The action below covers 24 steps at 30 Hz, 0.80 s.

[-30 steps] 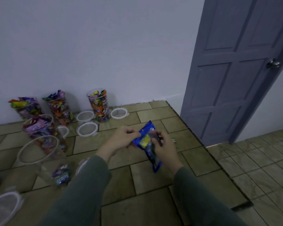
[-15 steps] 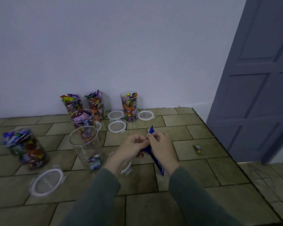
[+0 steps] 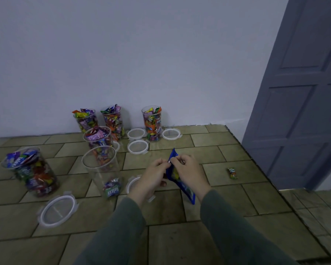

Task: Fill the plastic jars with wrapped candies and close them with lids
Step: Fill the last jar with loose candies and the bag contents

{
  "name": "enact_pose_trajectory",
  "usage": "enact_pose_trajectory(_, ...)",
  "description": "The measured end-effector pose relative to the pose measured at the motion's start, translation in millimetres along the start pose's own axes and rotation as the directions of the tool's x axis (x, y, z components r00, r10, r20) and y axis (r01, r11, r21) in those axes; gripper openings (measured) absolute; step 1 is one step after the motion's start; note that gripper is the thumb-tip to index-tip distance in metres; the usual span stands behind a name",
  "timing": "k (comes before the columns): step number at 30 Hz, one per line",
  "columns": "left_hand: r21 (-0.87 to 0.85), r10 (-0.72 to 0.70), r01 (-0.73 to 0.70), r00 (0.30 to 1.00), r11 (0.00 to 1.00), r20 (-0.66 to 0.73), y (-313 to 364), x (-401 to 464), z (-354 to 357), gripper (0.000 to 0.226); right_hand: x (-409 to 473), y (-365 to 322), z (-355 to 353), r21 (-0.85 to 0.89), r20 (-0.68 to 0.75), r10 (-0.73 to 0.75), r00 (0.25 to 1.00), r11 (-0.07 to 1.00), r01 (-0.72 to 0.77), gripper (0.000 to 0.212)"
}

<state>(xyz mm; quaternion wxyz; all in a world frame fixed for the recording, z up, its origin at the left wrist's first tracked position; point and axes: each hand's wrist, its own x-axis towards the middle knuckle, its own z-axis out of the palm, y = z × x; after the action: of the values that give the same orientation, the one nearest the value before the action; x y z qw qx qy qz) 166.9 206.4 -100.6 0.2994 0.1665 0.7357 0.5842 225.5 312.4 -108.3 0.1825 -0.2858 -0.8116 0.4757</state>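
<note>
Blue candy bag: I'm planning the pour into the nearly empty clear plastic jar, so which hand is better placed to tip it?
Left hand, probably: both hands pinch the blue candy bag top, but the nearly empty clear plastic jar stands on the left side.

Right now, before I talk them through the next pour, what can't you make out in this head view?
- Blue candy bag: whether its top is torn open; left hand and right hand pinch it and cover it.
- Lid beside the near-empty jar: mostly behind the left hand.
- Loose candy on the floor: label too small and blurred.
</note>
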Motion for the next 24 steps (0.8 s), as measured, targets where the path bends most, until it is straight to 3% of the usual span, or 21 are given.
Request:
enact_pose_trajectory(10,0.175,0.063,-0.048,0.995,0.983,-0.08,-15.7,6.1,-5.3,0.02,1.3,4.1,11.8,-0.337,0.043,-0.073,0.996,0.938,0.083,0.025)
enact_pose_trajectory(14,0.123,0.076,-0.069,0.996,0.99,-0.053,-25.6,5.0,-3.5,0.023,1.1,5.5,14.7,-0.397,0.109,-0.067,0.992,0.912,0.105,0.036)
enact_pose_trajectory(17,0.088,0.08,-0.073,0.994,0.993,-0.069,-29.4,4.8,-3.9,0.023,3.3,1.6,10.2,-0.405,0.179,-0.053,0.982,0.906,0.122,0.032)
enact_pose_trajectory(24,0.273,0.149,-0.105,0.978,0.956,-0.146,-31.3,7.9,-2.1,0.026,3.2,-2.9,8.1,-0.485,0.235,-0.06,0.97,0.858,0.17,0.029)
